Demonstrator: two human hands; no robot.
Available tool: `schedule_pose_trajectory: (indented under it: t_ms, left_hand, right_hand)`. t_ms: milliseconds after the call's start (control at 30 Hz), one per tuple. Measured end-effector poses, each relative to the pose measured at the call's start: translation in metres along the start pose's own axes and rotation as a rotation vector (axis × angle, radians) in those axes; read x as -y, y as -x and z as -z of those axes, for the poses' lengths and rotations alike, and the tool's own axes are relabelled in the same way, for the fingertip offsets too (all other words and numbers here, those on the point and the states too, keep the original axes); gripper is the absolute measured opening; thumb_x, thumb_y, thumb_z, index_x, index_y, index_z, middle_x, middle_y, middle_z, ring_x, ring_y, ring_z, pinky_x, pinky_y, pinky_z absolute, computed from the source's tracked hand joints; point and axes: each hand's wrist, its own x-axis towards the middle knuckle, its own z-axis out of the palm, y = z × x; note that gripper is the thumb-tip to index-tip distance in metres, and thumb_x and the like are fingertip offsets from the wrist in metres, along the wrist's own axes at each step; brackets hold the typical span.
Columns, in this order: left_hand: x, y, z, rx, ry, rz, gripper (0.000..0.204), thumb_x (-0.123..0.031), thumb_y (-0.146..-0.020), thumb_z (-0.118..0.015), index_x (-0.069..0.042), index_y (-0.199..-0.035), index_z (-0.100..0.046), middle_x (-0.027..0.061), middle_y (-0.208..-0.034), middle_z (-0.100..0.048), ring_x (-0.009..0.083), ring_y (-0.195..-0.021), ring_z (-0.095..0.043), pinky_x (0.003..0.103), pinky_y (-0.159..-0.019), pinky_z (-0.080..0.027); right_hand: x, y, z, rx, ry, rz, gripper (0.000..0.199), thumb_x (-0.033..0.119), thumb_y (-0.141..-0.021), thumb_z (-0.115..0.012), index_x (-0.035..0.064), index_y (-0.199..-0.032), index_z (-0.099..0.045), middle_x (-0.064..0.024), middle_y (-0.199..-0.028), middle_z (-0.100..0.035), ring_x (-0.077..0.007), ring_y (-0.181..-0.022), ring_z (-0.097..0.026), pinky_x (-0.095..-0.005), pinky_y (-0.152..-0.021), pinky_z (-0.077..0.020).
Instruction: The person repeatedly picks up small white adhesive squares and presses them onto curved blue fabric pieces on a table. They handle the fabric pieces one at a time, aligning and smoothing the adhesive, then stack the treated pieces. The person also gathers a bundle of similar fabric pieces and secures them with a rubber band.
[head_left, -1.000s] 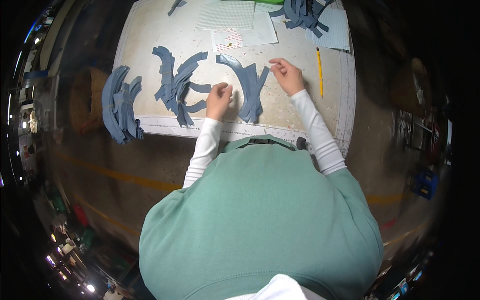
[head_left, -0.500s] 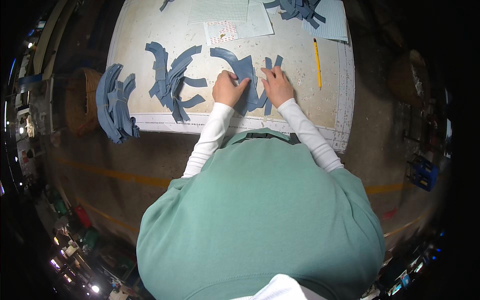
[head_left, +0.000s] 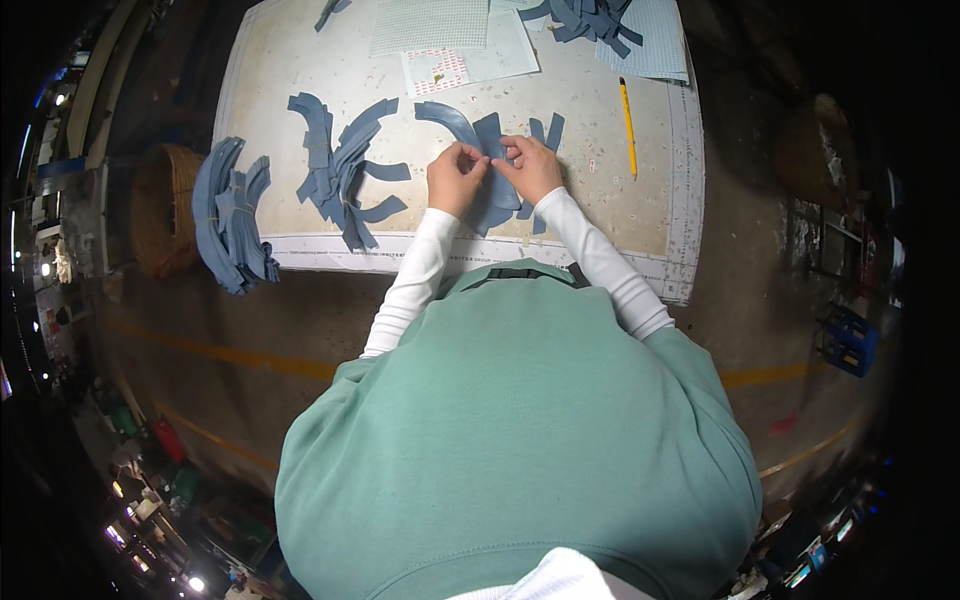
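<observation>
Several flat blue pieces that look like leather lie in front of me on the pale table. Above a broad blue piece (head_left: 493,205), my left hand (head_left: 455,182) is closed, thumb and forefinger pinched at its left edge. My right hand (head_left: 532,170) comes in from the other side, its thumb and fingers bent together at the upper part of the same piece. The fingertips of both hands nearly meet; what exactly lies between them is too small to tell. A curved blue strip (head_left: 448,114) lies just beyond my left hand. Narrow blue strips (head_left: 553,133) stick out past my right hand.
Left of my hands lies a heap of blue strips (head_left: 345,165); a tied bundle (head_left: 226,215) overhangs the table's left edge. A yellow pencil (head_left: 629,130) lies right. Paper sheets (head_left: 505,45) and another blue pile (head_left: 588,20) are at the far side. A wicker basket (head_left: 165,210) stands left.
My right hand has moved left, away from the narrow strips, to the broad blue piece. My left hand's thumb and forefinger have come together. The view has shifted slightly.
</observation>
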Motion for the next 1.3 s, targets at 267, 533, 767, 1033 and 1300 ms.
schedule_pose_trajectory:
  t_ms: [267,533,767,1033,1300]
  left_hand:
    - [-0.001,-0.001,-0.014,-0.262,-0.279,-0.088,0.033,-0.019,-0.065,-0.076,-0.009,-0.092,-0.061,0.0098,-0.09,-0.055,0.0261,-0.082,-0.058,0.036,-0.071,-0.047]
    - [-0.002,-0.011,0.001,-0.211,-0.448,-0.214,0.017,-0.018,-0.069,-0.07,-0.009,-0.08,-0.062,0.0098,-0.082,-0.057,0.0295,-0.08,-0.057,0.039,-0.07,-0.046]
    - [0.008,-0.025,0.004,-0.098,-0.237,-0.198,0.011,-0.013,-0.076,-0.065,-0.005,-0.08,-0.059,0.0084,-0.072,-0.058,0.0227,-0.067,-0.058,0.034,-0.063,-0.046]
    - [0.03,-0.03,0.033,-0.002,0.835,0.256,0.02,-0.021,-0.089,-0.058,-0.001,-0.091,-0.057,0.0132,-0.09,-0.066,0.018,-0.08,-0.065,0.025,-0.068,-0.052]
    - [0.012,-0.027,0.012,-0.217,-0.359,0.071,0.047,-0.048,-0.065,-0.075,-0.007,-0.086,-0.064,0.007,-0.067,-0.065,0.0232,-0.064,-0.064,0.034,-0.063,-0.049]
  right_hand:
    - [0.003,-0.004,0.009,0.046,-0.068,-0.025,0.041,0.016,-0.068,-0.075,0.0089,-0.106,-0.062,-0.0069,-0.084,-0.061,-0.0178,-0.067,-0.06,-0.0295,-0.066,-0.0504]
    - [-0.058,-0.011,0.104,-0.4,0.742,-0.242,0.048,0.012,-0.073,-0.064,0.0112,-0.119,-0.051,-0.0111,-0.112,-0.046,-0.0297,-0.102,-0.049,-0.0392,-0.08,-0.049]
    - [-0.094,-0.024,0.151,-0.36,0.522,-0.06,0.034,0.008,-0.076,-0.061,0.0064,-0.11,-0.057,-0.0148,-0.1,-0.052,-0.0329,-0.094,-0.055,-0.0391,-0.08,-0.0479]
    - [-0.025,-0.021,0.063,-0.063,0.078,0.055,0.024,0.013,-0.074,-0.067,0.0105,-0.098,-0.062,-0.0093,-0.084,-0.058,-0.0236,-0.077,-0.06,-0.0337,-0.069,-0.0488]
    - [0.026,-0.008,0.003,0.007,0.295,0.077,0.028,0.015,-0.072,-0.07,0.0076,-0.092,-0.054,-0.011,-0.091,-0.055,-0.0302,-0.087,-0.058,-0.0398,-0.076,-0.0482]
